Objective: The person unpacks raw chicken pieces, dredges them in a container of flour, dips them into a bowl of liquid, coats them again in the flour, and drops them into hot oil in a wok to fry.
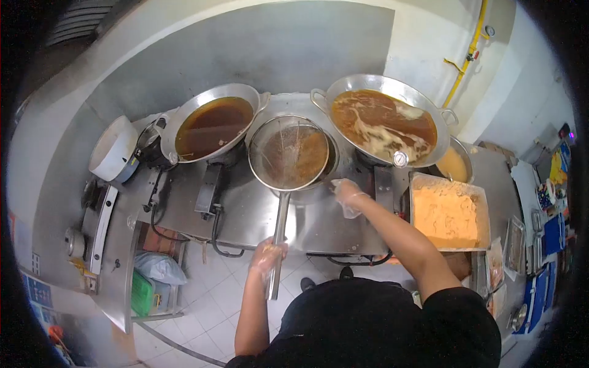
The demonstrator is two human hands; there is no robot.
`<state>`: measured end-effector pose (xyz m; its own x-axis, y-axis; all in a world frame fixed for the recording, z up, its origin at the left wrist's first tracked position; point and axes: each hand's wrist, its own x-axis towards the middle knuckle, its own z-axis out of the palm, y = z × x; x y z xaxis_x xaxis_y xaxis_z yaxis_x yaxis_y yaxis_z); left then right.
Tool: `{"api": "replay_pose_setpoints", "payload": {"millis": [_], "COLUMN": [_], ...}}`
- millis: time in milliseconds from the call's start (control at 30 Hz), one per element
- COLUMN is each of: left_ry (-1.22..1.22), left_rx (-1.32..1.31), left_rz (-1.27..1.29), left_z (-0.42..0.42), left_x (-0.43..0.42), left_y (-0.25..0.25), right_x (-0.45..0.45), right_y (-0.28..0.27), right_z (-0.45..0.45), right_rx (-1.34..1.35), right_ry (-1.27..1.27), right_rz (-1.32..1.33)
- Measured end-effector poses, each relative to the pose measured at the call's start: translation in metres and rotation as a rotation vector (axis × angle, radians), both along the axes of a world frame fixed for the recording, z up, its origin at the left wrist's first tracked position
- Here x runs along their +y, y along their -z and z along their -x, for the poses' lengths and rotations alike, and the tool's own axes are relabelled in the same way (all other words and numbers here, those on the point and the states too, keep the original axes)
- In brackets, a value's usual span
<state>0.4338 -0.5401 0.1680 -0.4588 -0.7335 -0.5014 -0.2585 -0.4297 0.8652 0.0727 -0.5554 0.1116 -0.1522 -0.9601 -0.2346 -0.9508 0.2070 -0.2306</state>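
Observation:
My left hand (268,254), in a clear plastic glove, is closed round the long metal handle of a round mesh strainer (288,156). The strainer lies level over a metal pot (333,156), whose rim shows at the right. Brownish-orange matter shows in or through the mesh; I cannot make out which. My right hand (348,195), also in a clear glove, is just right of the strainer, over the steel counter (245,211). Its fingers point left and are too small and blurred to show whether they grip anything.
Left stands a wok (215,126) of dark brown oil; right, a wok (386,126) of foamy oil with a dial thermometer (400,159). A tray of orange-coloured powder (445,214) and a bowl of pale batter-like liquid (453,164) are at right. A white pot (115,149) is far left.

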Motion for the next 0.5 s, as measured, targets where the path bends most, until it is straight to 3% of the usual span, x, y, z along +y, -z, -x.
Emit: {"api": "replay_pose_setpoints", "payload": {"millis": [67, 100, 167, 200, 300, 400, 433, 500], "left_ry": [0.018, 0.037, 0.057, 0.070, 0.016, -0.084, -0.003, -0.069], "left_rx": [0.032, 0.089, 0.093, 0.085, 0.073, 0.454, 0.595, 0.732], "left_rz": [-0.001, -0.010, -0.017, -0.027, -0.111, -0.530, -0.570, -0.482], "left_z": [0.017, 0.025, 0.042, 0.045, 0.052, 0.052, 0.054, 0.071], "left_x": [-0.020, -0.037, -0.048, -0.051, -0.047, -0.052, -0.058, -0.066], "left_y": [0.013, 0.041, 0.050, 0.049, 0.053, 0.076, 0.085, 0.089], "right_x": [-0.002, -0.004, -0.003, 0.000, 0.008, 0.024, 0.027, 0.021], "right_y": [0.029, 0.064, 0.062, 0.023, 0.002, 0.007, 0.015, 0.049], "right_z": [-0.025, -0.029, -0.043, -0.058, -0.052, -0.033, -0.026, -0.019], "right_rx": [-0.173, -0.102, -0.786, -1.539, -1.703, -1.759, -1.785, -1.783], "right_ry": [0.130, 0.023, 0.352, 0.788, 0.898, 0.982, 0.956, 0.977], "right_rz": [0.217, 0.360, 0.308, 0.077, -0.038, 0.031, 0.038, 0.089]}}
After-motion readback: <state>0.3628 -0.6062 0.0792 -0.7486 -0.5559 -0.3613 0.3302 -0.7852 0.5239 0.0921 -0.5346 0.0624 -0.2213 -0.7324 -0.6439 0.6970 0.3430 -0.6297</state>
